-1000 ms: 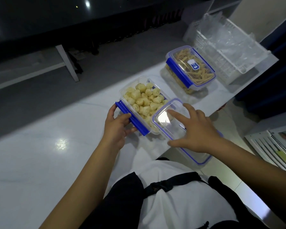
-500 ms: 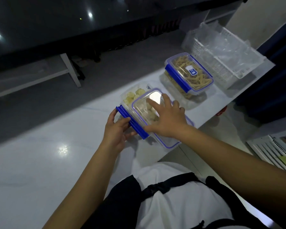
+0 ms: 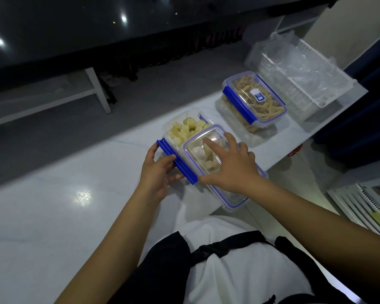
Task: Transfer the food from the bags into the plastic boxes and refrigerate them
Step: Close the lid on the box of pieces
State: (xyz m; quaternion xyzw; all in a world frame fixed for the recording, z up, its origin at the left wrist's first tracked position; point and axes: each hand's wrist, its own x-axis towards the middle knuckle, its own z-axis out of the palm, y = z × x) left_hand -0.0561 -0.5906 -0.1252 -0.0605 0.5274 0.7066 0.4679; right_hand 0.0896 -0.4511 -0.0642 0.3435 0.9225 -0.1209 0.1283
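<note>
Since a second ago the lid [image 3: 208, 156] has slid from the near bench [image 3: 53, 216] edge up over the box [image 3: 184, 132]; half a second ago it covered more of the far end, now it sits skewed over the near-right part, far-left food uncovered. Camera also shifted slightly.

Left hand [image 3: 157, 172] same spot as before, on the blue clip [image 3: 177, 164] at the box's left long side: thumb on top of the clip, fingers [image 3: 174, 177] curled beneath, loosely closed on it. Box is clear plastic, holding pale yellow food chunks [image 3: 187, 129], resting on the white bench near the front edge. Its long axis runs from near-right to far-left, diagonal to the bench edge. Lid clear with blue rim, tilted, near-right end overhanging the box and the bench edge. Right hand [image 3: 230, 167] lies flat on the lid, fingers spread, pressing rather than gripping.

Farther right, a second box [image 3: 253, 99], lid shut, blue clip down, filled with tan strips, same diagonal heading. Beyond it a white basket [image 3: 298, 84] with crumpled clear bags [image 3: 303, 69] inside, at the bench's far right end.
</note>
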